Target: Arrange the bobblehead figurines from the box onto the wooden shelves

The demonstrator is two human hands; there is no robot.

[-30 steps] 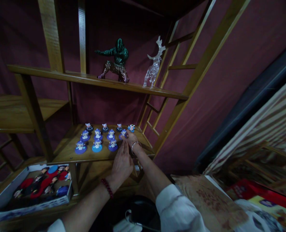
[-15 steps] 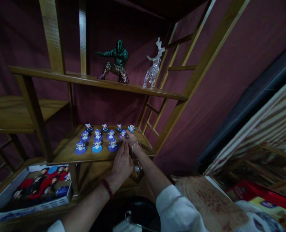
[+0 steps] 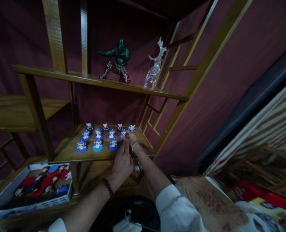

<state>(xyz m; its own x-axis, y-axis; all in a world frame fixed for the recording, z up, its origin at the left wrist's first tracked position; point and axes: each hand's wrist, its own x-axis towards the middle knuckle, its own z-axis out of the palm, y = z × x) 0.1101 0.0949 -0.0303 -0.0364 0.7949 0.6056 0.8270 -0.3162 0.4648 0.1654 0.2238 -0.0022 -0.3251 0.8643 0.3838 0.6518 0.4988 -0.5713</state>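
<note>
My right hand [image 3: 132, 140], wearing a silver bracelet, has its thumb and fingers closed around a small purple-and-white figurine [image 3: 123, 134] at the right end of the middle row. Just below and left of it, my left hand [image 3: 123, 162], with a red bead bracelet, has its fingers stretched out side by side. Its fingertips lie close against the right hand; nothing shows in it. To the left stand similar figurines on round bases, including a front-row figurine [image 3: 113, 145] beside my left fingers and a blue-based one [image 3: 97, 145]. All are on a wooden shelf [image 3: 67, 149].
Small dark-based figurines [image 3: 105, 127] and a blue one [image 3: 132, 128] form the back row. Above, an upper shelf [image 3: 84, 79] holds a green crouching statue [image 3: 120, 61] and a clear deer [image 3: 153, 72]. A box [image 3: 34, 206] of figurines sits lower left. A lattice side [image 3: 154, 120] borders the right.
The view has shifted slightly, so the shelf appears a little farther right. Both hands keep nearly the same position by the right-end figurine.
</note>
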